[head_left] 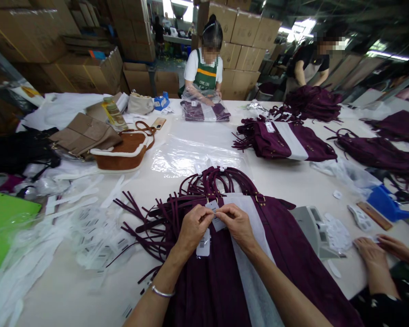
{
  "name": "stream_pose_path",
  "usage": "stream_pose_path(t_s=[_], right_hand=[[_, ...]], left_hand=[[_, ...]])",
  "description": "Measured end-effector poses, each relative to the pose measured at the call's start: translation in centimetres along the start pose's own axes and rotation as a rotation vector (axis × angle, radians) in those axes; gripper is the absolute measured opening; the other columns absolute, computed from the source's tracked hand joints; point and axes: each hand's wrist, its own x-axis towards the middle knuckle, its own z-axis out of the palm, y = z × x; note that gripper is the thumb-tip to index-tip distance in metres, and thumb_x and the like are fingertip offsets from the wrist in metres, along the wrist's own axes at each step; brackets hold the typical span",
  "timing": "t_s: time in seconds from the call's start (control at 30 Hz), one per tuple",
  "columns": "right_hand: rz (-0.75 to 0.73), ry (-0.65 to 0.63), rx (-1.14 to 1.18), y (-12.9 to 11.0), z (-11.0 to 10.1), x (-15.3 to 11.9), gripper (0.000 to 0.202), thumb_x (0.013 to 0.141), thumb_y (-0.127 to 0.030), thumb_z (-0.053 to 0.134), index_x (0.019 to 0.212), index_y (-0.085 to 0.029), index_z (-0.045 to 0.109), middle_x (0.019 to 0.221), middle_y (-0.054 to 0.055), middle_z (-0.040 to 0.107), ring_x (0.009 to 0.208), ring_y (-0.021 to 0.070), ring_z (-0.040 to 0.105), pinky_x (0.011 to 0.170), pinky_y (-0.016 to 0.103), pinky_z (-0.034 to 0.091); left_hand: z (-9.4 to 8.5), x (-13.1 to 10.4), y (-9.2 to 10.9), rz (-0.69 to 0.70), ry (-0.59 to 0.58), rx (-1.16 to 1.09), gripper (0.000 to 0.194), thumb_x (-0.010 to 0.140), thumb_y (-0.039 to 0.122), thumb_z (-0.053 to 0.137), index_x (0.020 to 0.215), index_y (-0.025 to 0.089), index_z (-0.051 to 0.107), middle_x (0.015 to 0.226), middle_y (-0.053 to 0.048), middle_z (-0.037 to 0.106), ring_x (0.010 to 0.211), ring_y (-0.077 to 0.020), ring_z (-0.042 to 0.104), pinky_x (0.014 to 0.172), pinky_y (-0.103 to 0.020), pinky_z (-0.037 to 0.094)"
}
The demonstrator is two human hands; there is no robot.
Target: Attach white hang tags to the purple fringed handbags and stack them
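A dark purple handbag (204, 281) with long fringe lies in front of me, a strip of white paper (255, 254) running down its middle. Over its upper part, my left hand (197, 223) pinches one side of a small grey hang tag (218, 222). My right hand (236, 223) is closed on the tag's other side, fingertips almost meeting the left ones. Just below the left fingers hangs a white barcode tag (203, 245) in clear plastic. The bag's handles (214, 177) arch up beyond my hands, with white wrapping at the top.
Clear plastic bags (197, 156) lie beyond the handbag. More purple bags (289, 141) are stacked to the right. Barcode labels (95, 236) are heaped at left, near a brown bag (122, 150). A co-worker's hands (371, 252) rest at right by a tape dispenser (315, 231). Two people stand across the table.
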Motion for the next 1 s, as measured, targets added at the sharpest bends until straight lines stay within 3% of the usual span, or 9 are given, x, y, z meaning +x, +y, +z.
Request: stream_pose_path(t_s=[0.33,1.0], right_hand=[[-0.059,-0.094,-0.08,0.6,-0.2,0.0,0.011,0.083,-0.031,0.069,0.076,-0.023,0.07,0.078,0.002,0.067,0.077,0.0171,0.061,0.073,0.03,0.048],[-0.169,-0.126,-0.159,2.3,0.0,0.1,0.007,0.084,-0.024,0.07,0.077,-0.022,0.069,0.078,0.001,0.067,0.077,0.0164,0.062,0.074,0.029,0.047]], left_hand=[[0.3,-0.2,-1.3,0.034,-0.072,0.05,0.016,0.092,0.026,0.054,0.082,0.023,0.066,0.081,-0.001,0.059,0.078,-0.016,0.057,0.075,-0.028,0.042],[0.1,-0.2,-2.6,0.093,-0.179,0.218,0.018,0.095,0.025,0.047,0.084,0.021,0.061,0.086,-0.001,0.059,0.084,-0.0154,0.055,0.08,-0.028,0.044]])
